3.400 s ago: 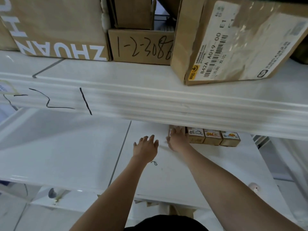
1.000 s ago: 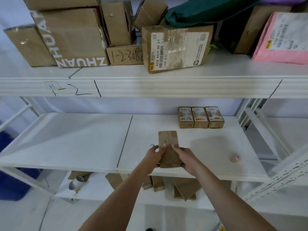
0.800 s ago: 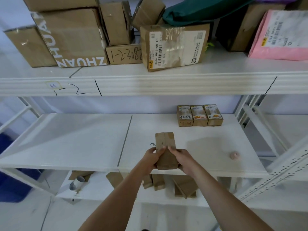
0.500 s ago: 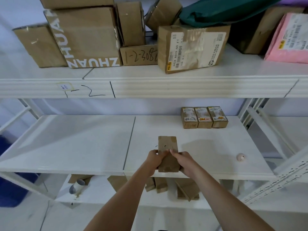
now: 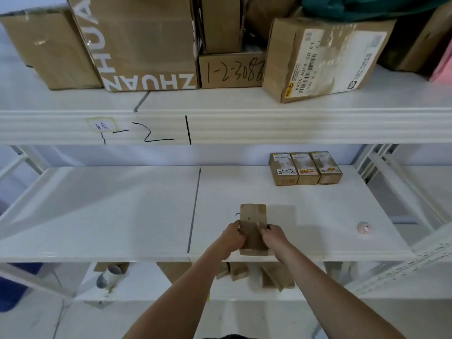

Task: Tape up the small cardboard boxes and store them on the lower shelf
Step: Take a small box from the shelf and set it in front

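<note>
A small plain cardboard box [image 5: 253, 216] is held between both hands above the front edge of the white middle shelf [image 5: 122, 211]. My left hand [image 5: 232, 237] grips its left side and my right hand [image 5: 272, 237] its right side. The box's flaps point away from me, with a seam down the middle. Three small labelled boxes [image 5: 305, 168] stand in a row at the back right of the same shelf.
Large cardboard boxes [image 5: 137, 42] and a parcel [image 5: 325, 57] fill the upper shelf. A small pink round object [image 5: 364, 227] lies at the shelf's right. Flat cardboard pieces [image 5: 274, 275] and a tape roll [image 5: 108, 275] lie on the lowest shelf below.
My hands left the row of boxes at the shelf's back and took up a plain box near the front edge. Over the last second the view drew closer and the hold stayed.
</note>
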A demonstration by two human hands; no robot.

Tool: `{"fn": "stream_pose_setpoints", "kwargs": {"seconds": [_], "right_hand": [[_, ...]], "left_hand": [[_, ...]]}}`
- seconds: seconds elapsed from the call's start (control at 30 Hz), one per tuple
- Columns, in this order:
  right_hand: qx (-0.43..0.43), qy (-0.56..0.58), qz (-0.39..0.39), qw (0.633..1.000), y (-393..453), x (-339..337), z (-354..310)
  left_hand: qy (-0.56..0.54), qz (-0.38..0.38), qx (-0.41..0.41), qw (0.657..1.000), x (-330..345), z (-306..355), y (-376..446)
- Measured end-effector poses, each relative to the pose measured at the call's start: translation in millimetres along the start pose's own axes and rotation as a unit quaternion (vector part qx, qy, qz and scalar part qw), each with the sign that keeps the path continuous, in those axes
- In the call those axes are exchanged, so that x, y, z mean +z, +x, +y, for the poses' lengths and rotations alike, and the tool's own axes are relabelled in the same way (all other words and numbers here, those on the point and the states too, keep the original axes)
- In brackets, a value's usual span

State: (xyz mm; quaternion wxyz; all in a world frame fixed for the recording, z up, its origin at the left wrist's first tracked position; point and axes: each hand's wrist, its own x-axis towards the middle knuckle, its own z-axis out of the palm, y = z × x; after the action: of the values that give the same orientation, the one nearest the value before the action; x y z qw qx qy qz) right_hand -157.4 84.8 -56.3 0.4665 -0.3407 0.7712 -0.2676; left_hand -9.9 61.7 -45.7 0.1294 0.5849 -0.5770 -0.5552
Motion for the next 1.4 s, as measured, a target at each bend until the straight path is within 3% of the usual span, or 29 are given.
{"fn": "stream_pose_setpoints", "kwargs": {"seconds": [0.17,0.4,0.9,1.0,1.13,1.27,1.4], "right_hand": [[-0.018,0.010,0.023,1.000,0.2,0.1,-1.6],[-0.058,0.002,-0.009,0.998,-2.8,-8.1,3.0],[-0.039,-0.026,0.013,0.999,-13.9,-6.0,-0.8],[-0.053,-0.057,0.084,0.993,-28.2,-0.4,-6.8],[-0.176,-0.043,0.234,0.955,-60.2,15.3,-11.6],[-0.208,0.022,0.148,0.966,-83.5,45.5,-10.6],[-0.099,0.026,-0.011,0.995,-83.8,85.2,-2.7]], "left_hand": [[0.013,0.007,0.012,1.000,2.2,1.0,3.7],[0.033,0.020,0.010,0.999,7.1,3.4,3.8],[0.050,0.050,-0.022,0.997,18.9,7.8,-5.0],[0.012,0.131,-0.029,0.991,12.9,4.1,-10.4],[-0.014,0.293,-0.060,0.954,-8.7,-13.2,-22.8],[-0.064,0.334,-0.123,0.932,-34.6,-41.4,-37.7],[-0.104,0.303,-0.194,0.928,-56.3,-74.3,-50.7]]}}
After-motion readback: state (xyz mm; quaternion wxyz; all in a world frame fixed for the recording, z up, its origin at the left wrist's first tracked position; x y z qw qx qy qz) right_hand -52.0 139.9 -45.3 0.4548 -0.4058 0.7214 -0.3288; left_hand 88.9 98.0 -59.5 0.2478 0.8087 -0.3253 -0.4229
